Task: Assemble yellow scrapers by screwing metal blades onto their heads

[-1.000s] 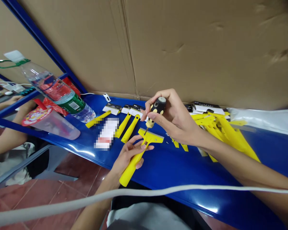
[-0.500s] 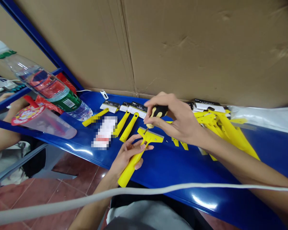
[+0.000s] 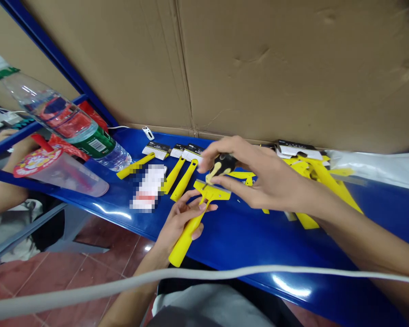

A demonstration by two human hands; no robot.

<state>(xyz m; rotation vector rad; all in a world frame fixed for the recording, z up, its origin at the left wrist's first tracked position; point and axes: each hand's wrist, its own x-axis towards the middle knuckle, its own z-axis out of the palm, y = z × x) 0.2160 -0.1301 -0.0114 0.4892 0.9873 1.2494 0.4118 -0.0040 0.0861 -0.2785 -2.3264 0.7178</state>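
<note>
My left hand [image 3: 179,218] is closed around the neck of a yellow scraper [image 3: 186,238], whose wide head points away from me. Two small screws show on that head. My right hand [image 3: 262,177] grips a stubby screwdriver [image 3: 222,163] with a black and pale yellow handle, thumb and fingers around it. Its shaft meets the left screw of the scraper head. Just beyond my left hand lie several more yellow scrapers [image 3: 183,182] with black and white card sleeves [image 3: 192,152] at their far ends.
To the left, a large water bottle [image 3: 98,143] and a plastic cup [image 3: 78,172] stand on the blue table [image 3: 245,245]. A pile of yellow scraper parts [image 3: 337,190] and a clear plastic bag [image 3: 378,168] lie right. A white cable [image 3: 204,274] crosses in front. Another person's arm [image 3: 7,181] shows far left.
My right hand has shifted its fingers on the screwdriver handle, which leans a little differently now, and has come slightly lower. My left hand and the scraper have hardly moved.
</note>
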